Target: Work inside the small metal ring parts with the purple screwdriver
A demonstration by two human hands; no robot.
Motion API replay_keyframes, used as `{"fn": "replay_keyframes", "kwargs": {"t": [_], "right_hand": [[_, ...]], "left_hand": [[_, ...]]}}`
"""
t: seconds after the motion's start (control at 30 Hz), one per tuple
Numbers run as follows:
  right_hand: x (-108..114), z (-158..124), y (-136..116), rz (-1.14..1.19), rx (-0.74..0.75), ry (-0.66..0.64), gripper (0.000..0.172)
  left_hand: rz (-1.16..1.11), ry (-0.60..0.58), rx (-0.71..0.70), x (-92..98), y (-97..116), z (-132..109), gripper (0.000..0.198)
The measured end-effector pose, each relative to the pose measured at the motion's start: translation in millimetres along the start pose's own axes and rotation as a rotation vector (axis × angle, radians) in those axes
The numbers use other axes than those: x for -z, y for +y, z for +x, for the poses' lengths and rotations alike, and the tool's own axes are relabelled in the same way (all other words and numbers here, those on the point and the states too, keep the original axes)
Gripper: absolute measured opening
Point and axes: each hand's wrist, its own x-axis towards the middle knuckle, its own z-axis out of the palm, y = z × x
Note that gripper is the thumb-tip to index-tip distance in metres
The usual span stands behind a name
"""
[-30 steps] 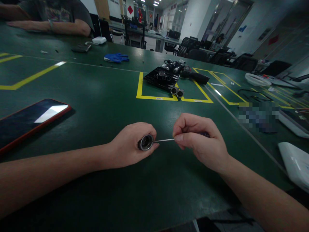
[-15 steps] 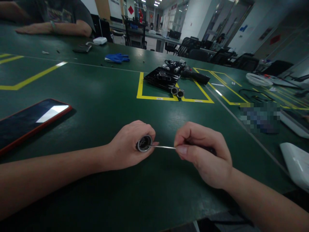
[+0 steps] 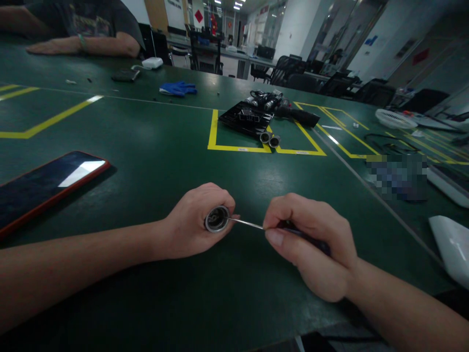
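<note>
My left hand (image 3: 200,222) is closed around a round metal-rimmed cylinder (image 3: 217,219), its open end facing me and its dark inside showing. Most of the cylinder's body is hidden in my fist. Between the thumb and fingers of my right hand (image 3: 311,239) is a screwdriver (image 3: 249,224) with a thin metal shaft and a dark handle, the handle partly covered by my palm. The shaft points left, and its tip reaches the right side of the cylinder's rim. Whether the tip goes inside the rim I cannot tell.
A phone in an orange case (image 3: 54,186) lies to the left. Farther back, yellow tape (image 3: 238,149) frames a black bag (image 3: 242,120), two round metal parts (image 3: 269,140) and cabled pieces (image 3: 269,100). A blue glove (image 3: 178,88) lies beyond. A person's arm (image 3: 106,45) rests across the table.
My right hand has lowered slightly and turned, so the screwdriver shaft now slants up toward the cylinder and more of its handle shows. The cylinder has shifted slightly left in my left hand.
</note>
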Motion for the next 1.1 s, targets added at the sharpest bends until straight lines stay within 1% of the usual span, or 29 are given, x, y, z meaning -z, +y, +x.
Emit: {"fn": "replay_keyframes", "kwargs": {"t": [0.07, 0.23, 0.33, 0.4, 0.53, 0.57, 0.6, 0.63, 0.67, 0.7, 0.77, 0.9, 0.97, 1.0, 1.07, 1.1], "right_hand": [[1.0, 0.4, 0.9, 0.018, -0.01, -0.013, 0.013], [3.5, 3.0, 3.0, 0.099, -0.115, -0.039, 0.014], [3.2, 3.5, 2.6, 0.075, -0.083, -0.046, 0.013], [1.6, 2.3, 0.8, 0.017, -0.005, -0.056, 0.012], [-8.0, -4.6, -2.9, -0.14, 0.243, -0.079, 0.013], [-11.5, -6.8, -2.5, -0.168, 0.307, -0.06, 0.014], [-15.3, -8.8, -1.4, -0.21, 0.339, -0.033, 0.014], [-19.0, -10.4, 0.5, -0.245, 0.383, 0.019, 0.014], [-22.5, -11.5, 2.8, -0.274, 0.45, 0.037, 0.014], [-25.6, -12.1, 5.3, -0.293, 0.541, 0.081, 0.013], [-30.1, -11.8, 9.6, -0.346, 0.6, 0.137, 0.013], [-31.7, -10.0, 11.4, -0.409, 0.624, 0.177, 0.018], [-30.7, -11.0, 8.7, -0.402, 0.642, 0.178, 0.018], [-30.3, -12.1, 6.7, -0.392, 0.627, 0.178, 0.017], [-29.7, -15.3, 1.9, -0.369, 0.522, 0.209, 0.016], [-29.3, -16.8, -0.6, -0.367, 0.408, 0.218, 0.017]], "left_hand": [[-0.003, -0.005, -0.006, -0.1, -0.3, 0.1, 0.01], [0.001, -0.011, 0.002, -0.4, -1.3, 0.3, 0.009], [0.007, -0.014, -0.006, -1.2, -1.6, 0.7, 0.009], [0.01, -0.001, -0.015, -1.8, -1.4, 0.8, 0.011], [0.027, 0.019, -0.02, -2.6, -0.5, 0.3, 0.011], [0.033, 0.024, -0.021, -2.5, -0.3, 0.1, 0.011], [0.038, 0.033, -0.023, -2.3, -0.2, 0.0, 0.012], [0.044, 0.04, -0.022, -2.1, 0.0, -0.1, 0.012], [0.048, 0.047, -0.021, -1.7, 0.1, -0.2, 0.012], [0.051, 0.05, -0.018, -1.4, 0.3, -0.2, 0.012], [0.057, 0.054, -0.011, -0.9, 0.6, 0.0, 0.012], [0.064, 0.064, 0.01, -0.6, 1.2, 0.0, 0.012], [0.058, 0.056, 0.011, -0.4, 1.2, -0.1, 0.012], [0.055, 0.043, 0.008, -0.2, 1.1, -0.1, 0.012], [0.05, 0.006, 0.003, 0.1, 0.7, 0.1, 0.012], [0.051, -0.006, 0.005, 0.2, 0.4, 0.3, 0.012]]}}
